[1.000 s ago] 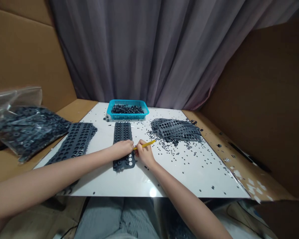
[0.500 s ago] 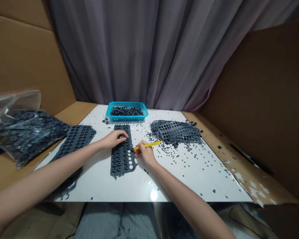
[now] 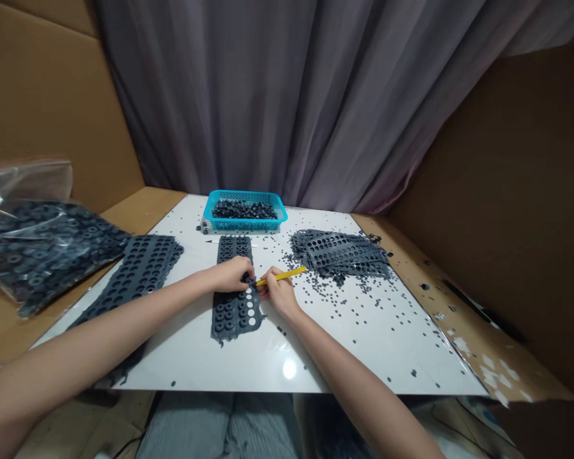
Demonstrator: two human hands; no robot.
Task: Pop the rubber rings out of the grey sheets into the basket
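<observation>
Left hand (image 3: 229, 275): fingers pressed together on the rubber strip (image 3: 226, 317) — any grip hidden.
Right hand (image 3: 277, 293): pinching a yellow pencil (image 3: 283, 276), tip at the strip.
Strip holes: mostly filled — a few near the end open.

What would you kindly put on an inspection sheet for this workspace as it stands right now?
Surface: white glossy board on a cardboard-lined bench, with a light glare near the front.
Job's things: perforated dark rubber sheet under the left hand; yellow pencil in the right hand, its tip at the sheet's edge.
Clutter: small dark rubber bits scattered across the board; loose stack of sheets; stack of sheets; teal basket of dark pieces; plastic bag of dark pieces.
Grippers: bare hands; left hand pressing the sheet, right hand pinching the pencil.
Cables: nothing seen.
Surroundings: grey curtain behind, cardboard walls beside.
</observation>
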